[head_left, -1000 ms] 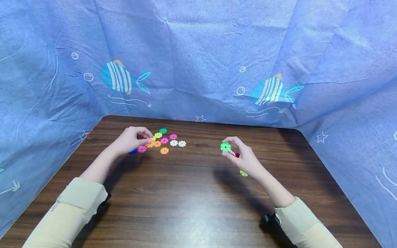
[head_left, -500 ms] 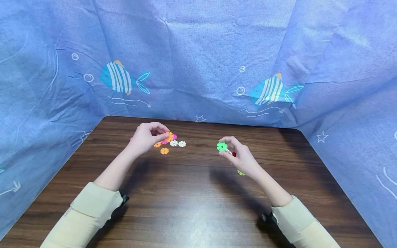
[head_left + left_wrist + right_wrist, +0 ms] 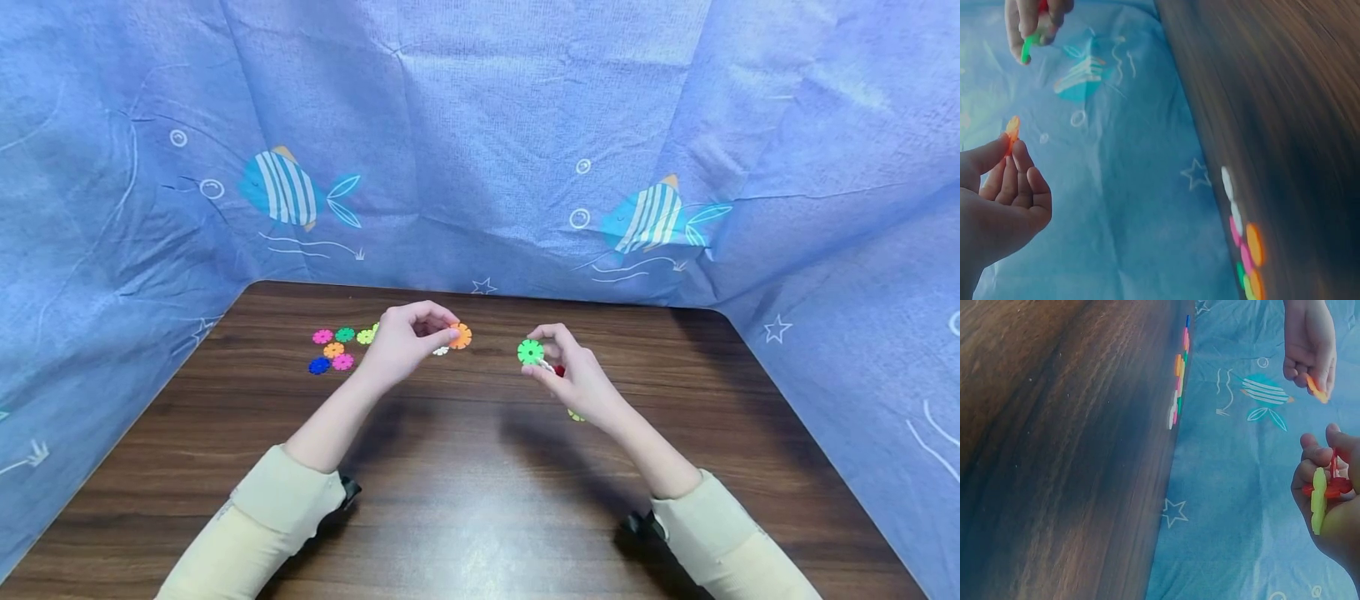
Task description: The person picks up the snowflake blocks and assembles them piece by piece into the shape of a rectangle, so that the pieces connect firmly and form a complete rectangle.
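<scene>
An orange notched plastic disc (image 3: 462,336) is pinched between the thumb and fingertips of my left hand (image 3: 401,343), raised above the table. My right hand (image 3: 581,375) holds several interlocked notched discs: a green disc (image 3: 530,352) faces the left hand, with white and red ones (image 3: 559,370) behind it. A yellow disc (image 3: 1318,500) sticks out by the palm in the right wrist view. The orange and green discs are apart, with a gap between them. My fingers hide part of the joined discs.
Loose discs lie at the table's back left, among them a blue one (image 3: 319,365), a pink one (image 3: 342,362) and a dark green one (image 3: 345,334). The left hand covers others in the head view. A blue fish-print cloth (image 3: 480,150) hangs behind the wooden table (image 3: 465,500).
My left hand has lifted the orange disc from the pile and carried it right, towards the right hand. The right hand has drifted slightly left with its joined discs.
</scene>
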A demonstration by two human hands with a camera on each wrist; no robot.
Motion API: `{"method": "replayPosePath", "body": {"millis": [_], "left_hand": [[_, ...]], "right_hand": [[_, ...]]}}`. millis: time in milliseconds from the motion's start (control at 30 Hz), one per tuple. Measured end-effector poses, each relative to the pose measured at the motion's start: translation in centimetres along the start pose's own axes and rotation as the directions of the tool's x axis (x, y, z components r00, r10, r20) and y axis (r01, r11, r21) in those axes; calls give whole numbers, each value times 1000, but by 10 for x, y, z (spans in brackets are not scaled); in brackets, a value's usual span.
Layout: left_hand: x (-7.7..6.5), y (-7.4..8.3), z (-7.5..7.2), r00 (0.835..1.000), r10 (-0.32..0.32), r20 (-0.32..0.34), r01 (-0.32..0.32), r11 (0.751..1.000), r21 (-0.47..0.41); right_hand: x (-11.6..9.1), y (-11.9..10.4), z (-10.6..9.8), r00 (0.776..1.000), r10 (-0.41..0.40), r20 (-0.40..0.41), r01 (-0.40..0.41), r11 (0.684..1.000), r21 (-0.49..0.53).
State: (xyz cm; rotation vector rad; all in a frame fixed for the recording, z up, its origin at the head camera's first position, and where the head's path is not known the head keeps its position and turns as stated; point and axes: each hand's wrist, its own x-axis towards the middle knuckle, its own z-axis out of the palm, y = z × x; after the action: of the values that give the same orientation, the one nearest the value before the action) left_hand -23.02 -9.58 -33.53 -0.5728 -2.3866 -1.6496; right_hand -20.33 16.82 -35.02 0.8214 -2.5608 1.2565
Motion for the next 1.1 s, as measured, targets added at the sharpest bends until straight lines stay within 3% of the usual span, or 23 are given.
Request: {"method": "replayPosePath", "body": {"millis": [133, 267, 433, 700, 800, 967, 1100], "left_hand": [[-1, 12, 10, 1000, 6, -14, -8, 997, -76], [0, 13, 20, 1000, 8, -21, -10, 994, -112], [3, 0, 31, 1000, 20, -24, -23, 995, -98], [3, -2, 41, 999, 35, -22, -36, 999, -33], [3, -1, 43, 998, 56, -13, -57, 998, -10], [2, -1, 47, 995, 101, 20, -101, 995, 3], [1, -2, 50, 992, 126, 5, -126, 992, 21]], "right_hand": [[0, 10, 2, 1000, -16, -4, 16, 1000, 3], [1, 9, 5, 1000, -17, 2, 17, 1000, 25], [2, -8, 5, 1000, 21, 13, -21, 1000, 23], [1, -38, 0, 1000, 10, 25, -11, 999, 35], [2, -37, 2, 999, 21, 30, -22, 999, 43], [5, -14, 8, 998, 45, 35, -46, 998, 38], [5, -2, 10, 998, 50, 43, -51, 998, 31]]}}
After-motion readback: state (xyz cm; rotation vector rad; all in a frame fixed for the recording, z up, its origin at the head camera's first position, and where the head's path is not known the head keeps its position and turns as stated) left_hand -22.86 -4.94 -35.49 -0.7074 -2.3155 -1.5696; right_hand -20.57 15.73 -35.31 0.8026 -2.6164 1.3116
